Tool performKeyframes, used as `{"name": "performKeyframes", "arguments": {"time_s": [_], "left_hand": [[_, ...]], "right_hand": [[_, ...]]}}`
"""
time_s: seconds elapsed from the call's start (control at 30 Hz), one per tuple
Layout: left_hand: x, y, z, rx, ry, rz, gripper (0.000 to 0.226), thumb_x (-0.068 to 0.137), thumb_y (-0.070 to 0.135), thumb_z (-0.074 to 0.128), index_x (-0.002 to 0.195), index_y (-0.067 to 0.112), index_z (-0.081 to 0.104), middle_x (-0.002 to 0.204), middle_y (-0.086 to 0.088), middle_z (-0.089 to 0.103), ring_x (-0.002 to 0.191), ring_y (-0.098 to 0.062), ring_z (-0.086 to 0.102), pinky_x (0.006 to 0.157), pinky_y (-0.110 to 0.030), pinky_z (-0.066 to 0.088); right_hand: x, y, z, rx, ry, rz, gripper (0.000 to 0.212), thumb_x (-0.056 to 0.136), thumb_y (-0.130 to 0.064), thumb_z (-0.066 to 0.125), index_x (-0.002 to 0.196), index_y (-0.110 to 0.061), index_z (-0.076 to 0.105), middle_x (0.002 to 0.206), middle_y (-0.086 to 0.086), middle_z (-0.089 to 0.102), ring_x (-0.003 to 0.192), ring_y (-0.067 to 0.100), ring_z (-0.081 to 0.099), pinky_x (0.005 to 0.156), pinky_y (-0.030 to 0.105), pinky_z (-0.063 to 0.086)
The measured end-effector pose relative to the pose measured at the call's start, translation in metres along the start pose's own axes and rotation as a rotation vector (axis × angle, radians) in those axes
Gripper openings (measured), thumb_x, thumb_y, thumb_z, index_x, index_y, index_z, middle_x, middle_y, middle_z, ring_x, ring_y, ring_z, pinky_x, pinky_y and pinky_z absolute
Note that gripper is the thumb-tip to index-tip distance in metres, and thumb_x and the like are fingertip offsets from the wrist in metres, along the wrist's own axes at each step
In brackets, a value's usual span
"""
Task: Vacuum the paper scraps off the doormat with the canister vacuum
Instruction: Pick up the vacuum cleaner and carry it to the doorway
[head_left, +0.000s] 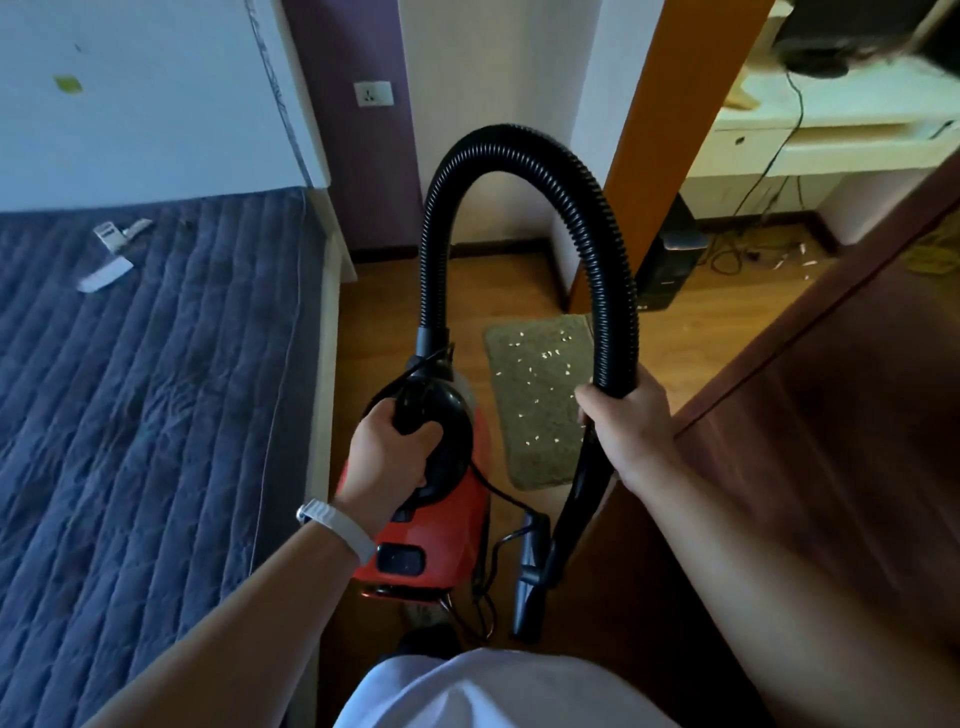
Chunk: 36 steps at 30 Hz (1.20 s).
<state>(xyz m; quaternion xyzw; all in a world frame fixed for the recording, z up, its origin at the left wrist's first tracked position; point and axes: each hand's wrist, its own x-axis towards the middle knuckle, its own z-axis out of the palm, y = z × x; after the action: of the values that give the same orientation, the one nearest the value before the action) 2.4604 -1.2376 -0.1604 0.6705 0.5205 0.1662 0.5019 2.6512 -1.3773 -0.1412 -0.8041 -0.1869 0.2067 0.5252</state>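
A red canister vacuum (457, 525) hangs above the wooden floor, carried by its black top handle, which my left hand (389, 452) grips. Its ribbed black hose (519, 150) arches high and comes down into my right hand (628, 426), which is closed around it. Below that hand the wand ends in a black nozzle (530, 571) pointing down near the floor. Just beyond lies the beige doormat (540, 395), sprinkled with several white paper scraps (550, 358).
A bed with a blue quilted cover (145, 395) fills the left side. A dark wooden door (810, 415) stands at right, an orange post (675, 130) behind the mat. A wall socket (374, 94) sits on the far wall. The vacuum's cord (493, 551) dangles beneath it.
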Motion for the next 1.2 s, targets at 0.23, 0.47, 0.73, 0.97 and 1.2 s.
{"name": "performKeyframes", "arguments": {"time_s": [0.23, 0.47, 0.73, 0.97, 1.2], "left_hand": [[0.118, 0.023, -0.068, 0.049, -0.035, 0.079, 0.01, 0.086, 0.02, 0.066, 0.094, 0.017, 0.06, 0.073, -0.013, 0.066, 0.055, -0.024, 0.061, 0.049, -0.034, 0.051], [0.204, 0.049, -0.111, 0.039, 0.005, 0.125, 0.011, 0.09, 0.018, 0.065, 0.099, 0.015, 0.059, 0.068, -0.013, 0.065, 0.048, -0.018, 0.059, 0.041, -0.023, 0.047], [0.298, 0.066, -0.127, 0.009, 0.054, 0.045, 0.009, 0.089, 0.019, 0.066, 0.094, 0.013, 0.061, 0.054, -0.01, 0.06, 0.04, -0.016, 0.055, 0.041, -0.026, 0.047], [0.391, 0.101, -0.119, 0.023, 0.092, -0.034, 0.008, 0.09, 0.017, 0.064, 0.094, 0.011, 0.061, 0.051, -0.007, 0.059, 0.04, -0.015, 0.055, 0.04, -0.023, 0.046], [0.48, 0.141, -0.116, 0.011, 0.119, -0.011, 0.006, 0.09, 0.02, 0.065, 0.094, 0.018, 0.061, 0.049, -0.007, 0.06, 0.043, -0.016, 0.056, 0.044, -0.025, 0.048]], "right_hand": [[0.064, -0.073, 0.085, 0.02, 0.024, 0.0, 0.018, 0.08, -0.006, 0.066, 0.069, -0.012, 0.055, 0.064, 0.008, 0.06, 0.058, 0.019, 0.056, 0.058, 0.032, 0.047], [0.124, -0.109, 0.142, -0.006, 0.011, -0.035, 0.016, 0.077, -0.01, 0.066, 0.066, -0.007, 0.056, 0.063, 0.011, 0.059, 0.056, 0.019, 0.057, 0.058, 0.033, 0.048], [0.223, -0.136, 0.203, -0.021, -0.086, -0.014, 0.014, 0.081, -0.011, 0.066, 0.075, -0.006, 0.055, 0.061, -0.003, 0.055, 0.056, 0.012, 0.053, 0.054, 0.026, 0.042], [0.339, -0.156, 0.245, 0.034, -0.193, 0.05, 0.015, 0.081, -0.006, 0.067, 0.08, -0.005, 0.052, 0.063, 0.002, 0.054, 0.053, 0.013, 0.049, 0.043, 0.017, 0.041], [0.43, -0.185, 0.271, 0.004, -0.223, 0.047, 0.023, 0.079, -0.006, 0.066, 0.091, 0.008, 0.053, 0.068, 0.007, 0.054, 0.052, 0.011, 0.049, 0.042, 0.015, 0.04]]}}
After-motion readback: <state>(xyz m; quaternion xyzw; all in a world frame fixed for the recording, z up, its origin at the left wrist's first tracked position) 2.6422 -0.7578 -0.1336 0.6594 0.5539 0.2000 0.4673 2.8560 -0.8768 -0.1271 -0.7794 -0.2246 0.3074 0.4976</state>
